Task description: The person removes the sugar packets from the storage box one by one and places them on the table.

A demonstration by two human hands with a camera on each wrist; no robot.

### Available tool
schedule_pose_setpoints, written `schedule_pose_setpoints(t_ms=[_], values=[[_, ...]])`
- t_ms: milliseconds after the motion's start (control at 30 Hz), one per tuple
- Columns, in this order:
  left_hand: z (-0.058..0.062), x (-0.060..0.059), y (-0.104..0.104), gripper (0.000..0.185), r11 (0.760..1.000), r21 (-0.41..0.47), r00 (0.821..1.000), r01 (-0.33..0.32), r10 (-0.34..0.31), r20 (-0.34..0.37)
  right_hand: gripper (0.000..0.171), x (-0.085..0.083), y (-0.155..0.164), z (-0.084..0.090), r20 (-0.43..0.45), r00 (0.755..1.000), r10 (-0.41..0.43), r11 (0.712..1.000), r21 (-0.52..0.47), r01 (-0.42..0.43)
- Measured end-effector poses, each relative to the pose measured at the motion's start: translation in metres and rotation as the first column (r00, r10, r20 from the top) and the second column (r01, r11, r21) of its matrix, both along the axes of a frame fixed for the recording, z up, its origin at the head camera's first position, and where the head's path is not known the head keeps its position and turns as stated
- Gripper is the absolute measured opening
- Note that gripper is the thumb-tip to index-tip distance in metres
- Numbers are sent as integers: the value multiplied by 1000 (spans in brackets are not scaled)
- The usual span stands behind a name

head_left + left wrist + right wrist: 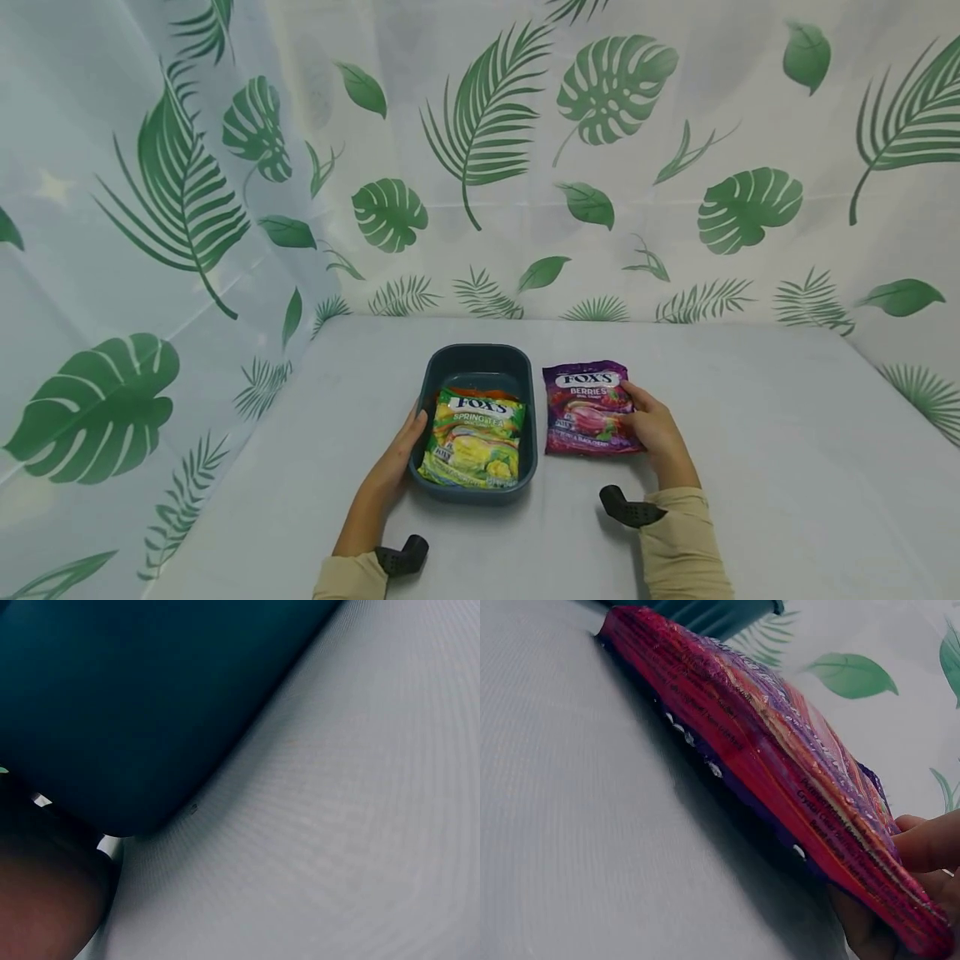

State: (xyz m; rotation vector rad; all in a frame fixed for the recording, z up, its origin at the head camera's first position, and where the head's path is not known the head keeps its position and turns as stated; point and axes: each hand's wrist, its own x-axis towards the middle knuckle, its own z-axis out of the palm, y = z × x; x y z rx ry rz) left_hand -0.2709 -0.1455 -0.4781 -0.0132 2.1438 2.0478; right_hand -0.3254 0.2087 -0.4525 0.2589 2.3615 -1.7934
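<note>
A dark blue container stands upright on a white table, with its long sides running from near to far. Inside it, the green FOX'S SPRING TEA bag lies printed face up toward the near end, which leaves part of the floor bare at the far end; an orange-red strip shows just beyond the bag's far edge, though whether it belongs to a 2nd bag cannot be told. Just to the right of the container, and apart from it, is the purple FOX'S BERRIES bag, also face up with its lettering legible from the near side. The left hand rests against the container's left wall, its digits reaching to the rim, presumably to steady the vessel; how firmly they close on it cannot be told. The right hand pinches the purple bag by its right edge, with digits above and below in the right wrist view, where shadow suggests that this edge is raised; such a hold probably leaves the bag's left side free beside the container. A leaf-printed backdrop hangs at the far side.
</note>
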Motion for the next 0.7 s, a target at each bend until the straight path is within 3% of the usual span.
schedule_pose_setpoints(t_ms=[167,367,500,700], values=[[-1,0,0,68,1000,-1,1000,4,-4,-11,64,1,-3,2,-21,999,41,976,215,-36],[1,0,-1,63,1000,6,1000,5,-5,-14,59,2,-10,3,-67,996,57,864,504,-15],[2,0,0,63,1000,1,1000,7,-7,-15,57,4,-14,5,-86,994,69,812,583,-6],[2,-1,0,64,1000,-6,1000,9,-9,-8,57,6,-22,8,-12,1000,15,765,644,-4]])
